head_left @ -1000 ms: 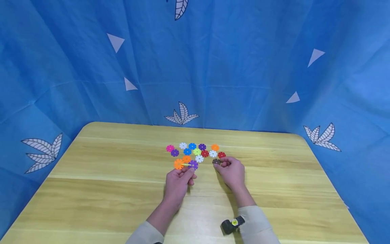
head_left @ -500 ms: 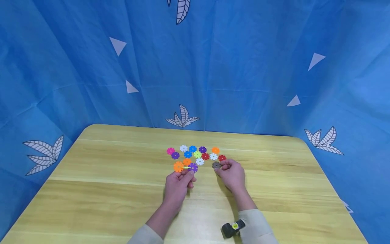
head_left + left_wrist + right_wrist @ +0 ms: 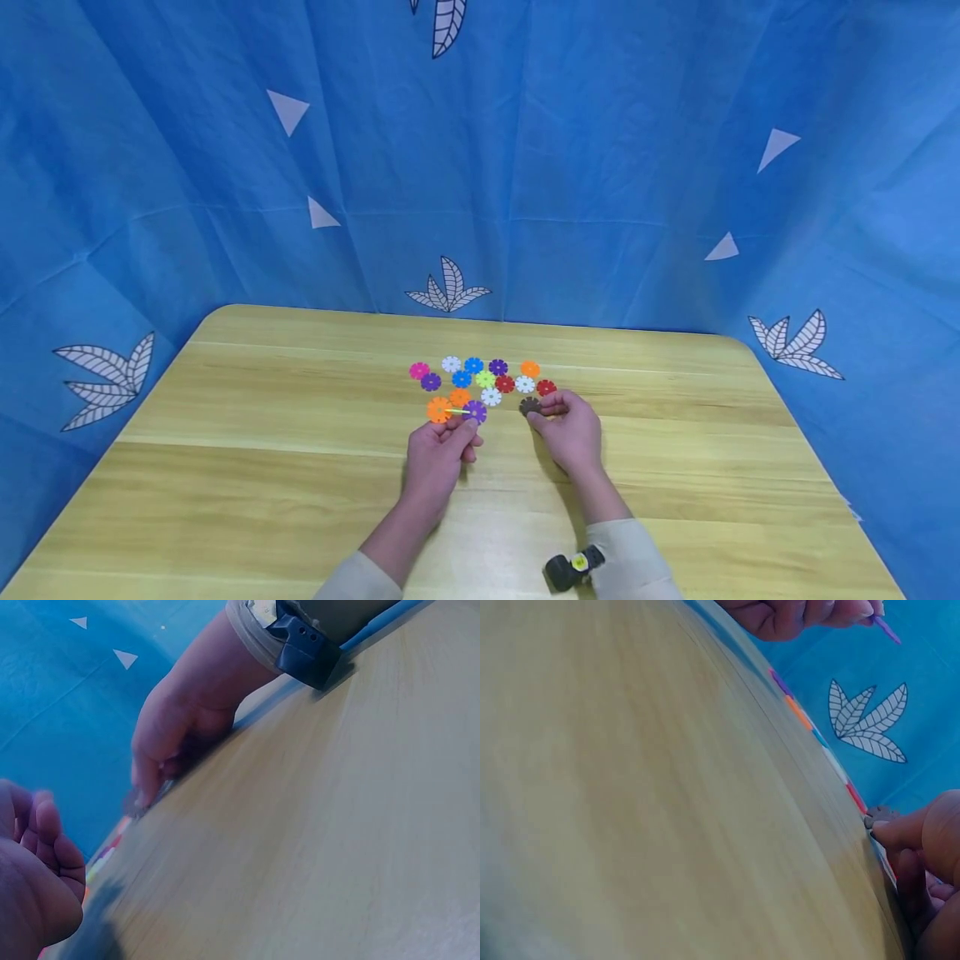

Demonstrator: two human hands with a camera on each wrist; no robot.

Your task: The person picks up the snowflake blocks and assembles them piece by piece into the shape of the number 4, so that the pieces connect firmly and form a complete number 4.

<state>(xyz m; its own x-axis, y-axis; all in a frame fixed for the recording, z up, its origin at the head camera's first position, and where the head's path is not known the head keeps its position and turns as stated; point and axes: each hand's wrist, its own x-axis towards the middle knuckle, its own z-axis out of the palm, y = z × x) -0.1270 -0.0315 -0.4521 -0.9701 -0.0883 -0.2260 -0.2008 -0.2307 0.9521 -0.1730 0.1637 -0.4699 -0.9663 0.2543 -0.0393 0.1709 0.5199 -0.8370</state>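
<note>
I have the left hand (image 3: 438,450) reaching in from the near side, raised above the table (image 3: 262,500), thumb on top. Its fingers are closed to a pinch on the near edge of a purple disc (image 3: 474,412); a yellow-green piece (image 3: 457,411) links that to a larger-looking orange disc (image 3: 437,410) at its left. The right hand (image 3: 572,427), bent leftward at the wrist, pinches a dark disc (image 3: 528,406) between thumb and fingers, at the near right of 13 loose discs (image 3: 485,381). I cannot tell whether the dark disc touches the table.

My left wrist view cuts the left hand off at the frame's edge and blurs the dark disc. The right wrist view catches the purple disc edge-on and squeezes the loose discs into a thin coloured strip. Both sleeves (image 3: 633,558) run out at the near edge.
</note>
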